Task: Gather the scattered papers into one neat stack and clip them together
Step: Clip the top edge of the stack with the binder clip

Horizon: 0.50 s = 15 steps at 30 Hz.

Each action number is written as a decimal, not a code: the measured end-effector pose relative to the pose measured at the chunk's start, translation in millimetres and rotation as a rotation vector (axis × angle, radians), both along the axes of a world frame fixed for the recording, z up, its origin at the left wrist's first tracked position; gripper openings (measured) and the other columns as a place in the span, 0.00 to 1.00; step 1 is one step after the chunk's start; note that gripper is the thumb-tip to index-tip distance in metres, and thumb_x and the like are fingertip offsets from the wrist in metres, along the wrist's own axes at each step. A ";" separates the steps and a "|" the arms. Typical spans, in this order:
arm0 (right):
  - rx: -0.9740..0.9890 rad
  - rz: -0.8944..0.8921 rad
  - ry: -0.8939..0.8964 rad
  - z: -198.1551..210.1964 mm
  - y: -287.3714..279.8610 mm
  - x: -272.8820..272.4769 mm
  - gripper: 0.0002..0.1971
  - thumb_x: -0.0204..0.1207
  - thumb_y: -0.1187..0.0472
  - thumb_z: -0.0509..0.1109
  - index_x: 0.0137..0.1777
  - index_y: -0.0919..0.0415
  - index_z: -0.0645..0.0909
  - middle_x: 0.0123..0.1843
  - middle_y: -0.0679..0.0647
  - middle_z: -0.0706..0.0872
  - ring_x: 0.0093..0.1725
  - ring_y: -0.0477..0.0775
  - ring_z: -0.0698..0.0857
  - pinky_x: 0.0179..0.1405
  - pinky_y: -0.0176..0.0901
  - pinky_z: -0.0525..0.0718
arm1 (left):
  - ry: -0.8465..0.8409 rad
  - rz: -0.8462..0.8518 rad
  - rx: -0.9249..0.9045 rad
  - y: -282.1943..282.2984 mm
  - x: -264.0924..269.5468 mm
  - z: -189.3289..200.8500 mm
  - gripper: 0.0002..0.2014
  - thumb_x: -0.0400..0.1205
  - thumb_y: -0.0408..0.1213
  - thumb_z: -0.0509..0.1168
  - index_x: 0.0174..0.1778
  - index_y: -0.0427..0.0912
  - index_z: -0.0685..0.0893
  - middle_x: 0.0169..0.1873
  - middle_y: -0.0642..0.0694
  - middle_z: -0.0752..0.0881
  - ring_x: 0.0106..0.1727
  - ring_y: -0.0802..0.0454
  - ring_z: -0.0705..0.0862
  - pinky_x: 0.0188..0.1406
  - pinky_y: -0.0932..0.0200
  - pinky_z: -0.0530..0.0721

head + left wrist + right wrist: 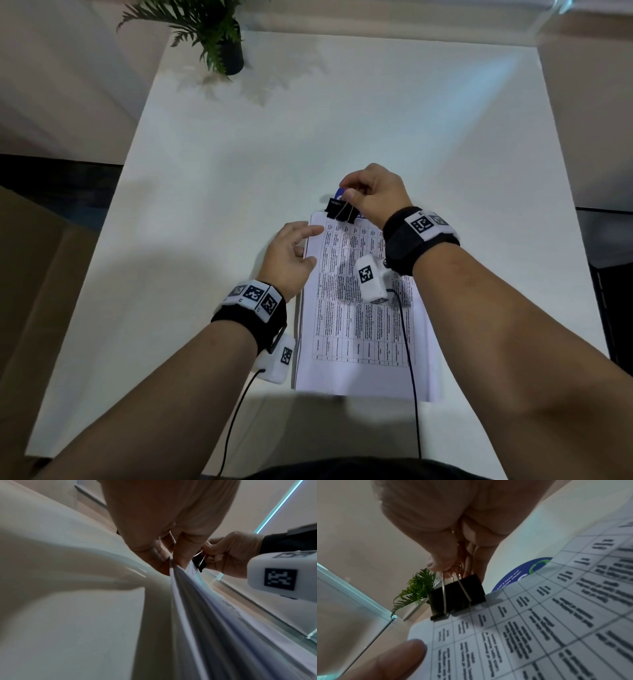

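Observation:
A stack of papers (363, 325) with a printed table on top lies on the white table (222, 205). My right hand (347, 193) pinches the wire handles of a black binder clip (339, 210), which sits at the stack's far edge near the left corner. I cannot tell whether sheets are between its jaws. In the right wrist view the clip (457, 596) hangs from my right hand (447, 566) against the paper stack (539, 628). My left hand (301, 246) pinches the stack's far left corner, index finger on top, thumb at the edge. The left wrist view shows my left hand (171, 557) at the stack's edge (197, 601), with the clip (199, 562) behind.
A potted fern (222, 41) stands at the table's far left. A blue round sticker (522, 573) shows on the table just past the stack. A cardboard box (34, 274) is beside the table on the left, and a dark object (609, 308) on the right.

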State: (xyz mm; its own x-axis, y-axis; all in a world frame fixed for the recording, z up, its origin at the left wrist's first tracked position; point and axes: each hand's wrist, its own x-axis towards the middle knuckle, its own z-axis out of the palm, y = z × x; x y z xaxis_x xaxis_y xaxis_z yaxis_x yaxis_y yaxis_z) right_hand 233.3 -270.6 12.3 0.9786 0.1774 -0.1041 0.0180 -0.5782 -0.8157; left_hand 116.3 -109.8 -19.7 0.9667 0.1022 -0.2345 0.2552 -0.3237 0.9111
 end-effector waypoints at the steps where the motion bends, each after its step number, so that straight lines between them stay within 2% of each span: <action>1: -0.011 0.022 0.001 0.4 0.5 1.0 0.08 0.73 0.67 0.71 0.50 0.59 0.88 0.39 0.43 0.77 0.43 0.47 0.81 0.45 0.27 0.77 | -0.002 0.000 -0.005 0.2 -0.8 0.1 0.25 0.75 0.17 0.68 0.61 0.50 0.85 0.61 0.59 0.76 0.37 0.63 0.76 0.42 0.79 0.78; 3: -0.043 0.080 -0.011 1.1 0.4 3.7 0.08 0.73 0.67 0.71 0.50 0.60 0.89 0.39 0.44 0.77 0.42 0.47 0.80 0.42 0.24 0.73 | 0.001 -0.005 -0.007 0.8 -2.0 -0.8 0.25 0.75 0.18 0.68 0.61 0.50 0.85 0.62 0.58 0.75 0.38 0.62 0.76 0.43 0.78 0.78; 7: -0.123 0.209 -0.018 5.1 -1.1 7.4 0.11 0.75 0.65 0.70 0.55 0.59 0.88 0.45 0.51 0.78 0.44 0.48 0.79 0.44 0.24 0.72 | -0.004 -0.014 0.000 2.6 -1.8 -6.4 0.27 0.73 0.18 0.68 0.60 0.53 0.86 0.62 0.57 0.75 0.36 0.57 0.74 0.44 0.76 0.79; 8: -0.132 0.237 0.005 4.9 -0.8 8.2 0.13 0.75 0.65 0.70 0.59 0.59 0.86 0.47 0.51 0.78 0.45 0.48 0.80 0.48 0.26 0.74 | -0.003 -0.009 0.003 3.0 -1.7 -8.2 0.27 0.73 0.17 0.68 0.60 0.53 0.86 0.62 0.58 0.76 0.36 0.56 0.74 0.43 0.75 0.80; 10: -0.136 0.284 0.110 4.0 0.0 9.3 0.18 0.77 0.62 0.69 0.68 0.60 0.80 0.51 0.51 0.80 0.53 0.52 0.83 0.61 0.39 0.79 | -0.008 0.002 0.004 3.2 -2.5 -10.1 0.27 0.73 0.16 0.68 0.60 0.50 0.86 0.62 0.56 0.76 0.35 0.56 0.73 0.43 0.73 0.80; 12: -0.165 0.330 0.229 5.0 -0.7 10.5 0.23 0.80 0.58 0.66 0.75 0.61 0.72 0.60 0.54 0.82 0.63 0.55 0.83 0.70 0.50 0.77 | -0.009 0.006 0.014 2.4 -3.1 -11.1 0.27 0.72 0.16 0.68 0.61 0.49 0.86 0.63 0.55 0.76 0.33 0.62 0.73 0.45 0.73 0.81; 15: -0.214 0.353 0.269 11.0 -4.1 11.3 0.22 0.82 0.55 0.63 0.75 0.59 0.72 0.69 0.56 0.82 0.68 0.53 0.80 0.70 0.43 0.74 | -0.005 0.005 0.022 2.0 -2.4 -13.3 0.27 0.72 0.17 0.68 0.60 0.51 0.86 0.64 0.55 0.76 0.36 0.70 0.77 0.52 0.69 0.80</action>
